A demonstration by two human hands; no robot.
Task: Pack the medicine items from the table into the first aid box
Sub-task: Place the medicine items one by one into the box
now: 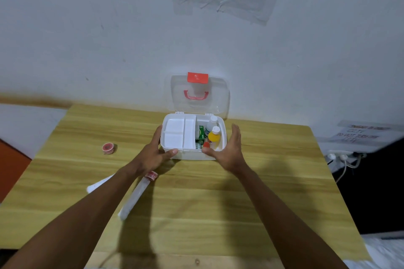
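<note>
The white first aid box (190,155) stands open at the table's far edge, its clear lid (218,98) with a red handle leaning on the wall. A white divider tray (179,133) fills its left half. The right half holds a yellow bottle (213,138), a white bottle (211,123), a green carton (201,132) and a red-capped item (206,144). My left hand (153,155) grips the box's left front corner, thumb on the front rim. My right hand (229,150) is spread beside the right front corner, its thumb touching the rim and its fingers just clear of the side.
On the wooden table (218,203) a red tape roll (108,148) lies at the left. A small red-and-white roll (152,175) and two long white packets (135,197) (98,184) lie under my left forearm. Cables and sockets hang off the right edge.
</note>
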